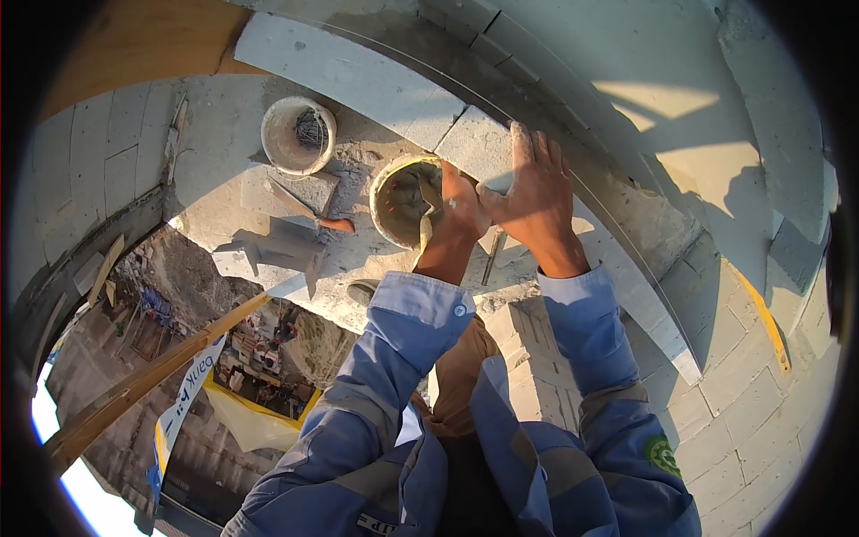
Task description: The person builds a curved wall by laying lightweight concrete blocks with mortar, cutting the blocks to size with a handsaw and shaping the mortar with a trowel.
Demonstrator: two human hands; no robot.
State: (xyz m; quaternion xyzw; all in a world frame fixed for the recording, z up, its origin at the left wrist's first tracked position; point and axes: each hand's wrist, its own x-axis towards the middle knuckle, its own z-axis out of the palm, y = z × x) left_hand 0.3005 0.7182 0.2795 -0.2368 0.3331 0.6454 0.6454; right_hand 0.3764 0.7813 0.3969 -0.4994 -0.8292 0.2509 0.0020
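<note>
My left hand (459, 212) is closed at the near edge of a pale block (470, 148), beside a bucket (379, 219) of wet grey mortar. A grey, mortar-smeared piece (430, 199) shows against this hand over the bucket; I cannot tell what the fingers grip. Flat on the block's top lies my right hand (540, 183), thumb stretched toward the left hand and fingers pointing away. The block sits end to end with a longer one (358, 72) in the wall row. Below the hands rests a narrow tool (493, 255) with a dark handle.
A white bucket (277, 148) with thin metal pieces stands farther left. Near it, a tool with an orange handle (338, 225) lies by a loose block (268, 192). A taut string (617, 206) follows the wall. A wooden pole (170, 367) crosses a deep drop at left.
</note>
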